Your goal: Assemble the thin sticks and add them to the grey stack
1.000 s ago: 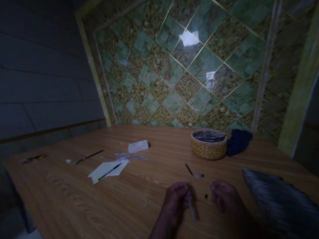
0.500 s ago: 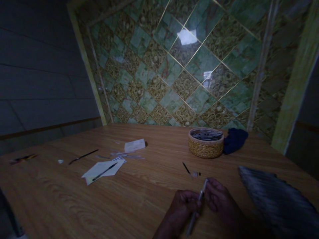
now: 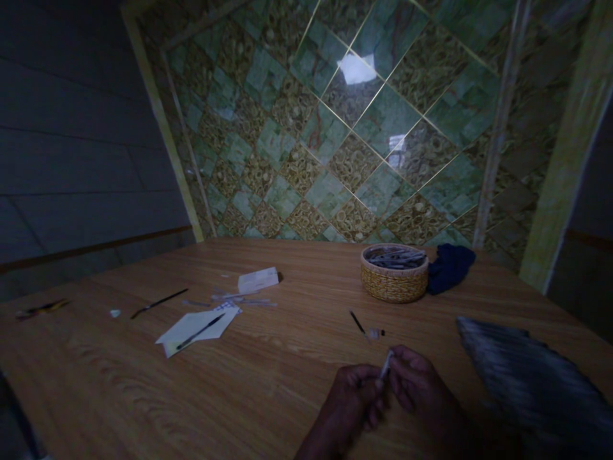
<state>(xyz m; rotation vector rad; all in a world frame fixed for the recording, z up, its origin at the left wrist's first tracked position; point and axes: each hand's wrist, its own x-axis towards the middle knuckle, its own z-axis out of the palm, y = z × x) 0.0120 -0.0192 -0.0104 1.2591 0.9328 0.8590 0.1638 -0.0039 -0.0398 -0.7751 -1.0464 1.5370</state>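
Near the bottom, right of centre, my left hand is closed on a thin grey pen-like piece. My right hand pinches the upper end of the same piece, its fingers touching it close to those of my left hand. The lower part of the piece is hidden by my hands. Just beyond them on the table lie a thin dark refill-like stick, a small clear piece and a tiny black piece.
A wicker basket full of thin sticks stands beside a dark blue cloth. A large pile of grey sticks lies at right. Papers with a pen, a white box and a dark stick are at left.
The long lower part of the grey piece, seen below my left hand before, no longer shows. My right hand has shifted slightly down and left.
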